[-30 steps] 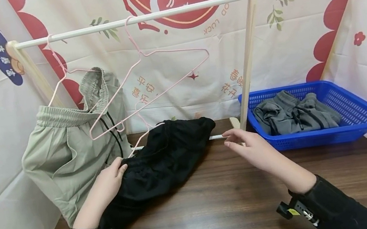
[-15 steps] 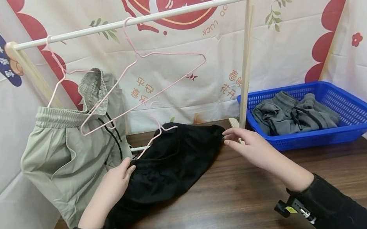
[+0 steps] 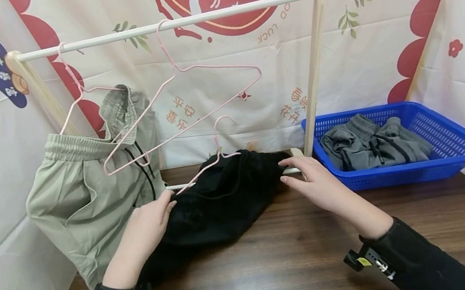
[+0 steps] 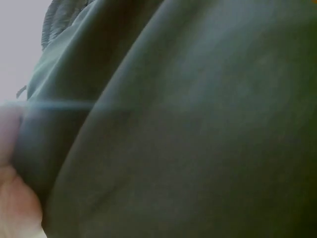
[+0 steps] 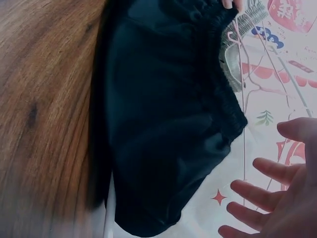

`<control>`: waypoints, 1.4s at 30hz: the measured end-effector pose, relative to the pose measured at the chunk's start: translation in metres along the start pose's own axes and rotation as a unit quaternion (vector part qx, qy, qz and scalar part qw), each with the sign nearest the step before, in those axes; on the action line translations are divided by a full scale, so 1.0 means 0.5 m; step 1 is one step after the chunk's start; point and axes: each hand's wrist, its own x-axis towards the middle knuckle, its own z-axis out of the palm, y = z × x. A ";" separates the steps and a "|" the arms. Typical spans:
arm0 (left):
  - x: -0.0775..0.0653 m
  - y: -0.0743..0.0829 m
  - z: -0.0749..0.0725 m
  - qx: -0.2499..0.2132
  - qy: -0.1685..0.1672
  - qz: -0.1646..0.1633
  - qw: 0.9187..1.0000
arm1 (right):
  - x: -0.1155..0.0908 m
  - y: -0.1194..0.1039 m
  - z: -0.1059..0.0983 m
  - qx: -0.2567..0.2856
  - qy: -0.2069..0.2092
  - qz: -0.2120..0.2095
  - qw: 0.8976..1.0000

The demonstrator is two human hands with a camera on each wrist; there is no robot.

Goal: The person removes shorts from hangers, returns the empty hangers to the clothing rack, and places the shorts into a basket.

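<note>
My left hand (image 3: 147,228) pinches the waistband corner of a pair of black shorts (image 3: 220,212), which sag toward the table. A pink hanger (image 3: 216,142) sits in the waist opening, its hook sticking up and free of the rail; its lower part is hidden in the cloth. By the far right end of the shorts is my right hand (image 3: 321,184). The right wrist view shows its fingers (image 5: 272,171) spread and apart from the black cloth. Grey-green cloth (image 4: 173,124) fills most of the left wrist view, with part of my left hand at its lower left.
A white rail (image 3: 231,12) on wooden posts spans the back. From it hang sage shorts (image 3: 87,201) on a pink hanger and a bare pink hanger (image 3: 216,67). A blue basket (image 3: 457,141) at the right holds grey folded clothing (image 3: 368,145). Brown tabletop (image 3: 278,268) lies in front.
My left hand has shifted right with the black shorts and their hanger, bringing the far end close to my right hand. The bare hanger has swung slightly left. My right hand has barely moved.
</note>
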 end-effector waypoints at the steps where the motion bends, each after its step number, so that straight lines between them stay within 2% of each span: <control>1: 0.002 0.001 -0.002 0.008 0.014 0.010 1.000 | 0.001 -0.001 -0.001 0.001 -0.002 -0.001 1.000; 5: 0.012 0.004 -0.013 0.023 0.066 0.039 0.997 | 0.007 -0.003 -0.003 0.004 -0.009 -0.002 1.000; 11: 0.030 0.011 -0.034 0.007 0.099 0.044 0.994 | 0.031 -0.010 -0.009 -0.002 0.011 -0.006 1.000; 19: 0.054 0.024 -0.042 -0.001 0.109 0.050 0.993 | 0.044 -0.016 -0.026 -0.028 0.083 -0.047 0.995; 27: 0.077 0.033 -0.049 0.006 0.127 0.050 0.991 | 0.046 -0.018 -0.051 0.012 0.137 -0.069 0.988; 32: 0.090 0.038 -0.060 0.013 0.145 0.050 0.988 | 0.049 -0.029 -0.063 0.019 0.162 -0.070 0.984; 38: 0.097 0.041 -0.067 0.019 0.157 0.041 0.987 | 0.052 -0.050 -0.075 0.032 0.175 -0.071 0.981; 42: 0.099 0.045 -0.067 0.022 0.156 0.033 0.987 | 0.054 -0.057 -0.078 0.036 0.160 -0.075 0.984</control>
